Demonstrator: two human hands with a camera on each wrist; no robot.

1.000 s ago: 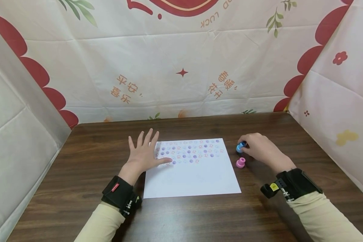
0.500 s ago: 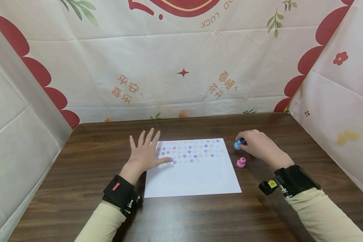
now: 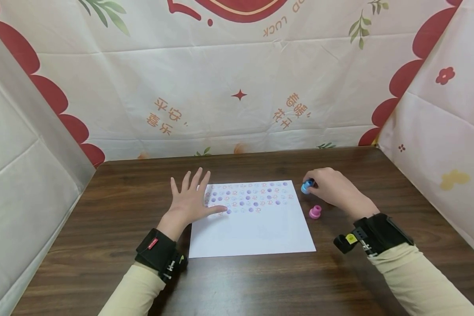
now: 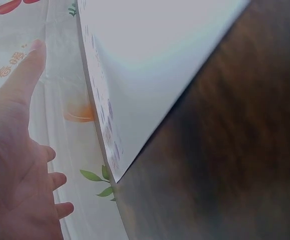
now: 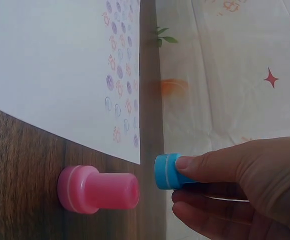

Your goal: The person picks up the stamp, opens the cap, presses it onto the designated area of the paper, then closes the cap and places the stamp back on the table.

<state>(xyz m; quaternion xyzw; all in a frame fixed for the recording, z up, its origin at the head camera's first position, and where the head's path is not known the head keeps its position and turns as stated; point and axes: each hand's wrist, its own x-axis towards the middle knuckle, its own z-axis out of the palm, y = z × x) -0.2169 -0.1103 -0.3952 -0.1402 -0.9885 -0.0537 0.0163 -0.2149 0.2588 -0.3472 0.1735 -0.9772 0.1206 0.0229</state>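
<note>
A white sheet of paper (image 3: 253,235) lies on the table, its far part covered with rows of small purple, blue and red stamp prints. Across its left edge my left hand (image 3: 188,205) rests with spread, straight fingers, the thumb reaching over the prints. My right hand (image 3: 333,188) pinches a blue stamp (image 5: 166,171) between thumb and fingers, just off the paper's right edge. In the right wrist view the blue stamp looks held above the tabletop. Nearer to me a pink stamp (image 3: 315,212) stands upright on the table, apart from the hand.
The dark wooden table (image 3: 237,287) extends around the paper on all sides. A white cloth (image 3: 205,74) with red and green patterns hangs behind the table, with more cloth at both sides. Each wrist wears a black strap with a small camera.
My right hand has moved a little left toward the paper with the blue stamp, away from the spot behind the pink stamp. The left hand and pink stamp stay in place.
</note>
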